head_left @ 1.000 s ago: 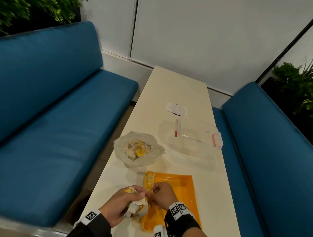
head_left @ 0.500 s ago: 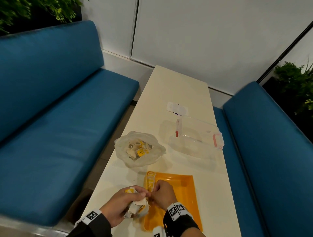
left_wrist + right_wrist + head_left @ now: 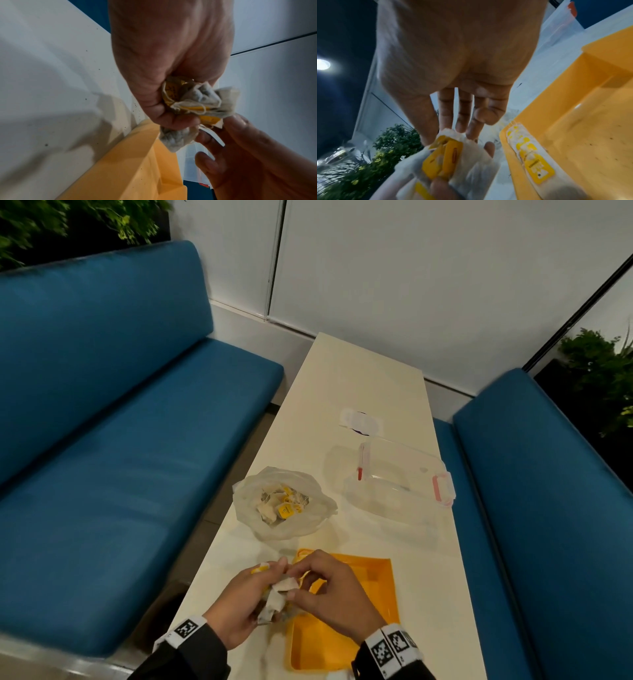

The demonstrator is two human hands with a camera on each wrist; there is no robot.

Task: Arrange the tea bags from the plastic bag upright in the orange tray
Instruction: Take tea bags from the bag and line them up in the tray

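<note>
Left hand (image 3: 239,604) clutching tea bag bunch (image 3: 193,102); right hand (image 3: 329,594) pinching 1 bag off — you're wanting it pulled slow, strings tangle, then stood upright in orange tray (image 3: 380,583), far-left row.

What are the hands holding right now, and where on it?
The left hand grips a bunch of tea bags around the middle. The right hand pinches one bag at the bunch's top edge.

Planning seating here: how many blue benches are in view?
2: the left bench along the table's left side, the right bench along its right. None looks hidden.
</note>
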